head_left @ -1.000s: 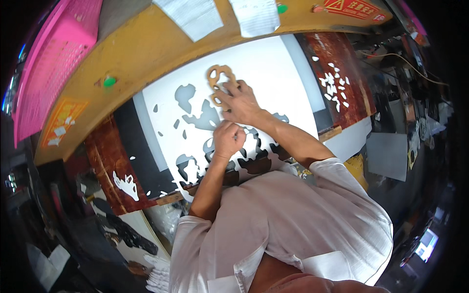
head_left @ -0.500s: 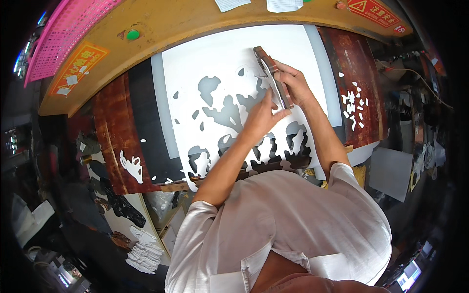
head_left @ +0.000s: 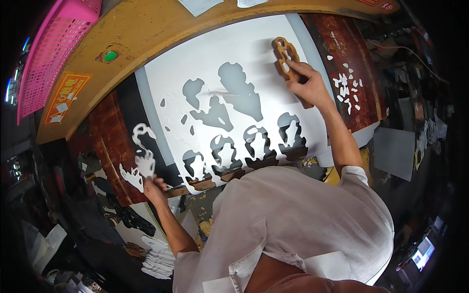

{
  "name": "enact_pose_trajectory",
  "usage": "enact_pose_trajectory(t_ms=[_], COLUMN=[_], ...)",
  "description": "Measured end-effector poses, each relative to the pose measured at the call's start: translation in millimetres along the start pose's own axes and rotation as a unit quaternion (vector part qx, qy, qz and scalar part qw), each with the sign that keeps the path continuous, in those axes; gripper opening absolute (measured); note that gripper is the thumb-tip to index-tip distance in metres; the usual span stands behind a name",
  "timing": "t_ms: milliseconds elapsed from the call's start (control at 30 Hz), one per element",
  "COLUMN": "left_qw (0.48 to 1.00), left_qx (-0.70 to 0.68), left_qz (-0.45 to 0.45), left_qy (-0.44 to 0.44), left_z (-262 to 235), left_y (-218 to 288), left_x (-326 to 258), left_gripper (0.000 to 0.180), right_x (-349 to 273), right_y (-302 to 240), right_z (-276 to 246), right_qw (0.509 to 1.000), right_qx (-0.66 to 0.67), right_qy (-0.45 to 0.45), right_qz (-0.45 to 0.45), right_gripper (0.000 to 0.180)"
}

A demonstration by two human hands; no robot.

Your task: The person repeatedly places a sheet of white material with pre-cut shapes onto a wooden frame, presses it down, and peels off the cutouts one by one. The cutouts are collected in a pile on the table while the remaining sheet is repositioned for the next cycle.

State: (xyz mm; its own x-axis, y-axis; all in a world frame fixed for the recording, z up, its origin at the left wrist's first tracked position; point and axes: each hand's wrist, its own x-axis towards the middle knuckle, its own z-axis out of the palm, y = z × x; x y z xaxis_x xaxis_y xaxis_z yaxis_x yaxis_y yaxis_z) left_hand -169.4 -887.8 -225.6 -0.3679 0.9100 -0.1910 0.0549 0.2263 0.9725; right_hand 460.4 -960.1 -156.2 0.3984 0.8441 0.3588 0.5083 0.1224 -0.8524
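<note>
Hands just split up: half a second ago both were on the brown die, now each has its own job. Right grip (head_left: 311,89) is closed round the lower part of the brown die (head_left: 281,58), which has swung from edge-on to flatter, out by the right side of the white sheet (head_left: 210,49). Can't tell if it touches the sheet or hangs just above. Left grip (head_left: 154,187) has crossed to the left end of the tabletop (head_left: 110,141) and pinches a curly white cut-out (head_left: 145,166) by its lower end, motion-blurred, over the white scraps (head_left: 130,179) lying there. Fingers look narrow on it

Mid-sheet the tall opening (head_left: 244,95) is now uncovered, no hands or die over it; grey shows through. My read: one more shape is cut and out of the die, left side is sorting it, right side is parking the tool over uncut stock. Plenty of plain white left along the top
</note>
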Motion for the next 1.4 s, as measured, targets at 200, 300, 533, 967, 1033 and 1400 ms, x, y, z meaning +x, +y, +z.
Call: enact_pose_trajectory(t_ms=[200,300,533,967,1033,1400], left_qw=[0.924,0.937,0.768,0.794,0.787,0.769], left_qx=[0.374,0.221,0.371,0.465,0.437,0.439], left_qz=[0.023,0.271,0.514,0.358,0.412,0.452], left_qy=[0.081,-0.017,-0.095,-0.159,-0.141,-0.112], left_z=[2,62,164,227,252,299], left_y=[-23,-46,-40,60,66,70], left_x=[-26,-61,-132,-144,-117,-72], left_gripper=[0.048,0.034,0.011,0.030,0.031,0.028], right_x=[4,1,-67,0,2,-30], right_y=[19,29,58,-35,-27,39], right_z=[55,47,-60,-95,-94,-61], right_qw=[0.936,0.931,0.974,0.990,0.988,0.957], right_qx=[-0.304,-0.298,-0.134,-0.028,-0.068,-0.283], right_qy=[-0.069,-0.010,0.155,0.055,0.090,-0.017], right_qz=[-0.164,-0.209,0.096,0.124,0.105,-0.065], right_gripper=[0.058,0.054,0.039,0.073,0.075,0.011])
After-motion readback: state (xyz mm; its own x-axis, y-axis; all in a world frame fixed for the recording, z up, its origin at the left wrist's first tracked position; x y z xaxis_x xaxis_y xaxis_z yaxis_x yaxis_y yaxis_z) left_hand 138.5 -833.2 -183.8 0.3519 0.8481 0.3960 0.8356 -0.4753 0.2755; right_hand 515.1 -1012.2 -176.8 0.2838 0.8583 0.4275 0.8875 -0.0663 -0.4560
